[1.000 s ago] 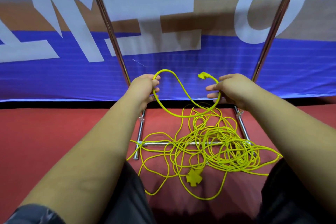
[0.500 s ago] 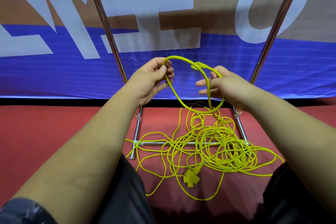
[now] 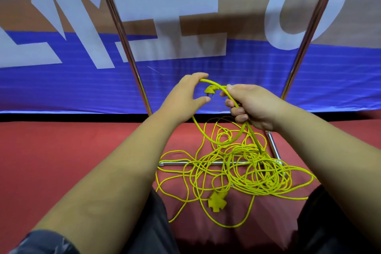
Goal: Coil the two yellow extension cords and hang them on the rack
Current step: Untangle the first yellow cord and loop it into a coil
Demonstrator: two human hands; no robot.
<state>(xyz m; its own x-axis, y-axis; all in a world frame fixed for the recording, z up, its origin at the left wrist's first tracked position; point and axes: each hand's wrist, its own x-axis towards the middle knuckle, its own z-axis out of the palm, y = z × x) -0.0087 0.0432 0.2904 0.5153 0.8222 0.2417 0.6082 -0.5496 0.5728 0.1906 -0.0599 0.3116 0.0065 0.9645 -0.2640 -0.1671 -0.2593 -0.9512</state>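
The cords (image 3: 237,163) are showing bright yellow (plug (image 3: 210,89) and socket (image 3: 216,202) too) against a red floor (image 3: 72,161). The banner (image 3: 61,84) is displaying blue, tan and white lettering.

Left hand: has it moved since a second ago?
Yes. The left hand has shifted right, away from the left rack pole, toward the right hand gripping the yellow cord.

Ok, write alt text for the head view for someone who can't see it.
Two bare hands hold a loop of yellow cord: the right hand grips it beside the plug, the left hand touches its top. A cord tangle lies on red floor over a chrome rack base.
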